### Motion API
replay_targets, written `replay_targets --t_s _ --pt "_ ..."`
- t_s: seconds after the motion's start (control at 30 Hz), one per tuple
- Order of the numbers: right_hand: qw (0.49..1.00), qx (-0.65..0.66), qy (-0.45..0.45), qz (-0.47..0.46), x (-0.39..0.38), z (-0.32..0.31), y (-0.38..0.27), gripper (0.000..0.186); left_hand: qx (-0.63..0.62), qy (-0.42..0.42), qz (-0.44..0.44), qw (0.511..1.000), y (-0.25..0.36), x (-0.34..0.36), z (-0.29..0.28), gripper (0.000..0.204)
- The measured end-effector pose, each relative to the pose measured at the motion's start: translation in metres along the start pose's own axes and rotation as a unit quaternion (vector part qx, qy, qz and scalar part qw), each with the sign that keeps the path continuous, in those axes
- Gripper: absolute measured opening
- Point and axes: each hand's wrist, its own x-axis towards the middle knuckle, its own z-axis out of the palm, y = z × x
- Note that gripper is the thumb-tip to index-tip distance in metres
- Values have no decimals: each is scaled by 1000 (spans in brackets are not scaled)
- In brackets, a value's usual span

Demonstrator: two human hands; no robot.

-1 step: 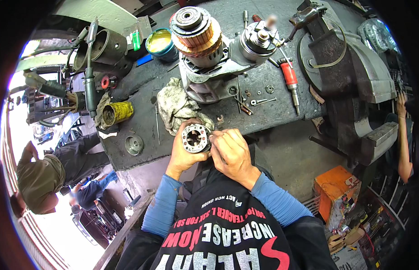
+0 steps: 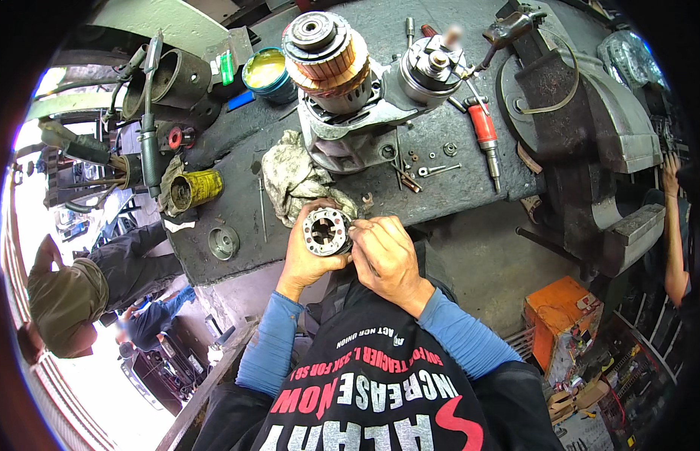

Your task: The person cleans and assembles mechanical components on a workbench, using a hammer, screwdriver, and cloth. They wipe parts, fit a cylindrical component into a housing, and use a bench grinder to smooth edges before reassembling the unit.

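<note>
My left hand [image 2: 308, 255] is wrapped round a round metal motor housing [image 2: 314, 246], its open face turned up toward me. The pale rim has several holes, and brownish blocks show inside its hollow centre. Against the housing's right side, my right hand [image 2: 389, 259] is closed, thumb and fingertips pinched together. Whatever those fingertips hold, if anything, is hidden or too small to name. Just beyond the housing lies a crumpled, stained rag [image 2: 293, 177]. Behind it a motor armature [image 2: 326, 56] with copper windings stands upright on a grey metal casing [image 2: 350, 139].
On the dark workbench [image 2: 241, 195] are a metal cup [image 2: 224, 243], a yellow can [image 2: 196, 189], a tub of grease [image 2: 267, 71], small nuts and bolts [image 2: 439, 170] and a red air tool [image 2: 483, 128]. A big vise [image 2: 568, 113] stands right. Other people are left and far right.
</note>
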Motion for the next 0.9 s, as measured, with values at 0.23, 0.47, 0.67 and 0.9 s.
replay_targets --t_s 0.23,0.47,0.67,0.9 --pt "999 24 34 -22 -7 9 12 37 -22 -10 3 1000 -3 2 -1 87" --pt "998 40 49 -3 -3 5 8 32 -17 -17 1 1000 0 1 -1 85" --pt "998 39 35 35 1 -4 -1 26 12 -13 0 1000 0 2 -2 85" --pt "999 32 33 29 6 -4 -1 25 13 -8 4 1000 -4 2 -1 86"
